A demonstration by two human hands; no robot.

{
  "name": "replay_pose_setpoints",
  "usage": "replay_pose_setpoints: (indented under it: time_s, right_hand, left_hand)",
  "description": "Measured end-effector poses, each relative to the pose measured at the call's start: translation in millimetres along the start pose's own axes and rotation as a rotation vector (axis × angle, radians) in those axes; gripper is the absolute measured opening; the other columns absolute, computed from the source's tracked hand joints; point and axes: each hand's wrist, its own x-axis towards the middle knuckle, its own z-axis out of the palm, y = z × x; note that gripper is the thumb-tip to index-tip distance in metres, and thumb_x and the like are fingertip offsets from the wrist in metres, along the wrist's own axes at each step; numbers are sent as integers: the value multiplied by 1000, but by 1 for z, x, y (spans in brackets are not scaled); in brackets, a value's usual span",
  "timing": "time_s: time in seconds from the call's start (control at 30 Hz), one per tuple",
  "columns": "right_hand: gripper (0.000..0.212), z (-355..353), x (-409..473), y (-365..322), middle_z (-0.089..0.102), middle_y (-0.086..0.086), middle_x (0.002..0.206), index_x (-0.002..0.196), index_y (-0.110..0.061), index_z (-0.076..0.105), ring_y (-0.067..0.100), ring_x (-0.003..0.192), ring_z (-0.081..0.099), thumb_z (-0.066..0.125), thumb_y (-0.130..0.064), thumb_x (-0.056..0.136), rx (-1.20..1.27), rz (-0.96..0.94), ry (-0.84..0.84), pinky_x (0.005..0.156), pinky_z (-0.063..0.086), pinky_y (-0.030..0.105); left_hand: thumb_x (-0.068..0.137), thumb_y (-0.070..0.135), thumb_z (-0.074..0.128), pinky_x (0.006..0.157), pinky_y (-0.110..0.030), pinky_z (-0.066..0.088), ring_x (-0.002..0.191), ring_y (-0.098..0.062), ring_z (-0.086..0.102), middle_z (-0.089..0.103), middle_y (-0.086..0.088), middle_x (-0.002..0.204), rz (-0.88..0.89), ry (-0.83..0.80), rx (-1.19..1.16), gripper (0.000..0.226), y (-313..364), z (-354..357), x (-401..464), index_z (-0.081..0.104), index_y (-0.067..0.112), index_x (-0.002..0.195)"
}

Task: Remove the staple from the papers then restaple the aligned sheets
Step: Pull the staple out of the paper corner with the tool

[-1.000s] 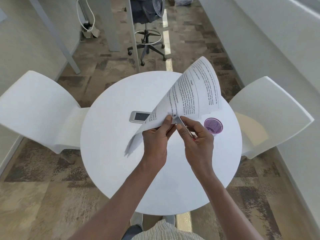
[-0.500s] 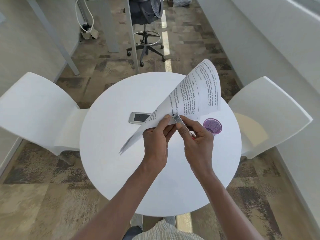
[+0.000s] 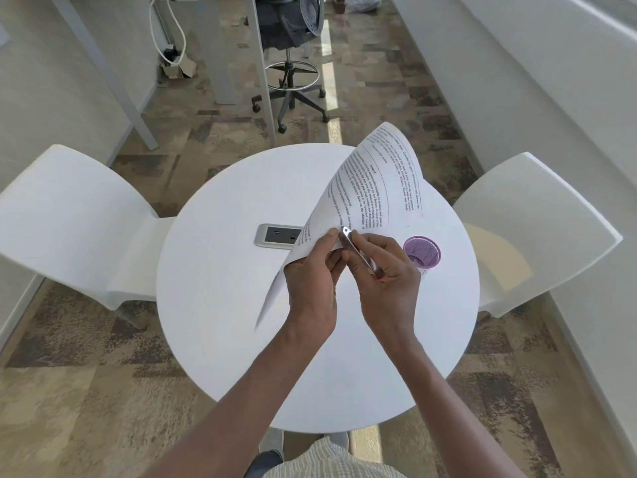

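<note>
Left hand (image 3: 312,281) pinches the printed papers (image 3: 365,201) at their near corner, lifted above the round table (image 3: 220,305). Right hand (image 3: 387,274), fingers curled, grips a slim metal tool (image 3: 358,248), its tip touching that corner.

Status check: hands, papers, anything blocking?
Left hand pinches papers at corner. Right hand grips metal tool, tip at corner. Staple not visible. Purple cup beside right hand.
</note>
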Motion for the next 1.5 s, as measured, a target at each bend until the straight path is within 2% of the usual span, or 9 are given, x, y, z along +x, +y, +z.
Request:
replay_pose_setpoints:
  time_s: [0.17, 0.57, 0.7, 0.93, 1.07, 1.23, 1.3, 1.4, 1.5]
  right_hand:
    - [31, 1, 1, 11, 72, -11, 109, 114, -16, 75, 12, 104, 63, 77, -3, 85, -138, -132, 22, 65, 56, 31]
    - [25, 1, 3, 25, 75, 4, 111, 110, -7, 77, 27, 94, 62, 75, 0, 86, -405, -403, 62, 85, 51, 24]
    - [25, 2, 5, 27, 75, 6, 111, 110, -5, 77, 30, 94, 63, 75, 1, 86, -451, -436, 52, 79, 56, 36]
    - [30, 5, 5, 11, 68, -4, 117, 126, -19, 66, 9, 107, 65, 64, -12, 97, -31, 74, 95, 83, 52, 16]
    - [31, 0, 11, 7, 68, 3, 109, 134, -21, 58, 6, 79, 63, 53, -20, 104, 59, 247, 121, 72, 52, 23]
    - [14, 0, 16, 8, 55, -18, 73, 111, -19, 60, 7, 64, 46, 51, -27, 105, 203, 381, 147, 59, 43, 20]
    - [13, 0, 17, 6, 56, -11, 75, 99, -17, 58, 11, 65, 46, 61, -30, 100, 234, 423, 159, 61, 44, 26]
    - [26, 0, 20, 6, 52, -9, 59, 68, -31, 61, 13, 53, 41, 74, -28, 90, 277, 470, 165, 54, 41, 29]
    - [15, 0, 23, 6, 64, -4, 63, 73, -24, 71, 12, 47, 38, 80, -29, 84, 372, 532, 119, 54, 39, 30]
  left_hand:
    - [89, 9, 69, 73, -24, 58, 99, -22, 75, 73, -15, 118, -11, 30, -20, 40, -3, 1, 2, 62, 3, 128]
    - [92, 9, 66, 75, -24, 59, 101, -23, 74, 75, -14, 113, -47, 29, -27, 32, -7, 1, 4, 65, 5, 124]
    - [93, 8, 65, 73, -24, 60, 97, -22, 75, 77, -13, 110, -52, 25, -44, 27, -8, 0, 6, 67, 5, 120]
    - [95, 6, 61, 75, -28, 61, 100, -26, 75, 76, -16, 110, -58, -3, -64, 24, -8, -2, 9, 65, 3, 119]
    - [94, 5, 62, 75, -27, 61, 99, -23, 75, 76, -15, 111, -56, 26, -75, 29, -7, 1, 13, 63, 4, 122]
    - [94, 3, 62, 73, -27, 61, 97, -22, 76, 77, -13, 108, -64, 33, -91, 25, -4, 5, 15, 64, 4, 119]
    - [94, 3, 63, 73, -28, 61, 97, -23, 76, 77, -13, 106, -64, 28, -89, 20, -4, 4, 16, 65, 6, 114]
    - [94, 4, 63, 73, -28, 61, 97, -23, 76, 78, -12, 106, -57, 26, -70, 19, -2, 3, 18, 65, 7, 113]
    - [95, 5, 62, 74, -27, 61, 98, -23, 75, 77, -13, 107, -57, 8, -52, 21, 0, 2, 19, 64, 7, 115]
